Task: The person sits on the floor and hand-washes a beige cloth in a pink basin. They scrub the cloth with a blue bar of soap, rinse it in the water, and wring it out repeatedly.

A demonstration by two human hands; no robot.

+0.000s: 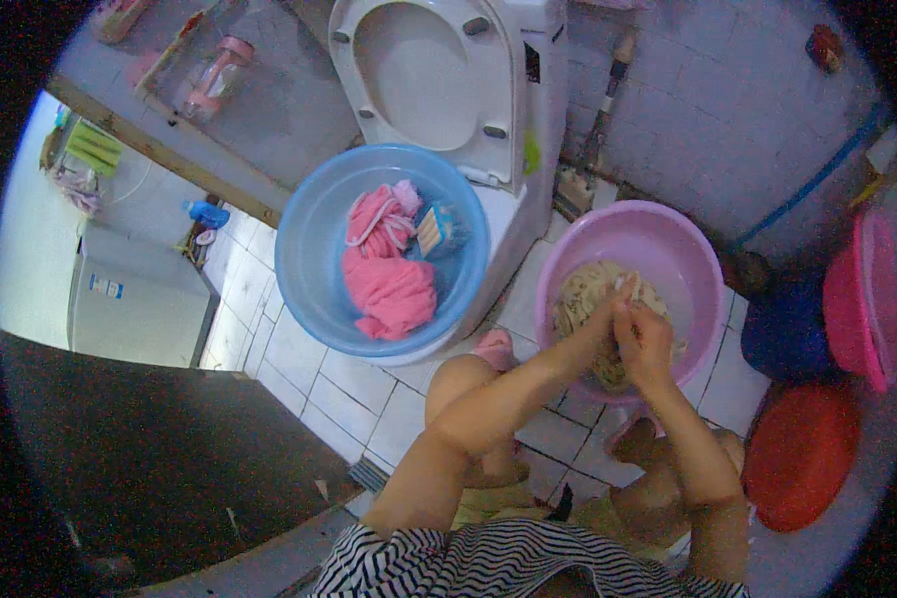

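Observation:
Both of my hands meet over a pinkish-purple basin [713,289] on the floor at the right. Inside it lies a bunched, pale cloth with a dark pattern [583,289]. My left hand [616,307] reaches across from the lower left, its fingers closed at the cloth. Pressed close beside it, my right hand [646,341] is curled with its fingers bent inward. The fingers partly hide one another and the bit of cloth between them. To the left, a blue basin [304,269] holds pink cloth [394,294] and a small blue-and-cream packet [434,234].
The blue basin rests against a white toilet [419,80] with its lid raised. A brush with a long handle [608,95] leans at the wall. Red [802,458], bright pink [857,299] and dark blue [787,334] basins stand at the right. A dark panel [159,458] fills the lower left.

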